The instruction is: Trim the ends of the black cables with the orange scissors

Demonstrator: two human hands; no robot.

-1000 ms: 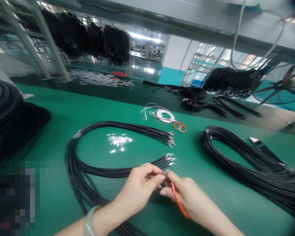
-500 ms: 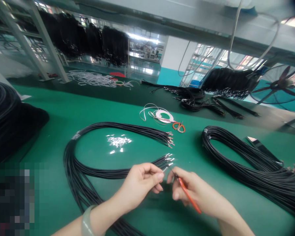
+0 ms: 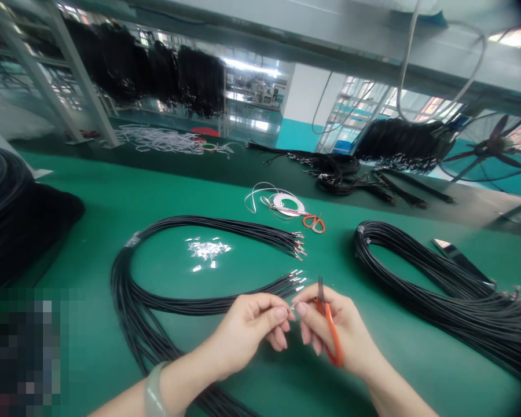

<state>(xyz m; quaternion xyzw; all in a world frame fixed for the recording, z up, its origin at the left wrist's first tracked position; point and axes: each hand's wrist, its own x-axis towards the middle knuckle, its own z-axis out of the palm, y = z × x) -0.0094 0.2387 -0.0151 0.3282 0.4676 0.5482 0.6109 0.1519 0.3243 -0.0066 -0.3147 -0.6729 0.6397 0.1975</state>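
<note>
My left hand (image 3: 260, 321) pinches a thin, light-tipped cable end (image 3: 292, 308) between thumb and forefinger; most of it is hidden by the fingers. Close beside it, my right hand (image 3: 330, 324) holds orange-handled scissors (image 3: 335, 341) against the palm, blades pointing up. Its thumb and forefinger meet at the same tip. Behind my left hand runs a bundle of black cables (image 3: 178, 304), its pale ends fanned out just above my fingertips. The bundle loops left and back to a second set of bare-looking ends (image 3: 298, 246).
Small white pieces (image 3: 209, 249) lie inside the loop. Beyond are a roll of white tubing (image 3: 289, 204) and a second pair of orange scissors (image 3: 314, 223). Another black cable coil (image 3: 399, 284) lies at right, near a dark flat object (image 3: 462, 263). More cables (image 3: 8, 202) are piled at left.
My right hand has moved in to the left hand, and its thumb and forefinger now close at the tip. The scissors have swung from pointing left to pointing up.
</note>
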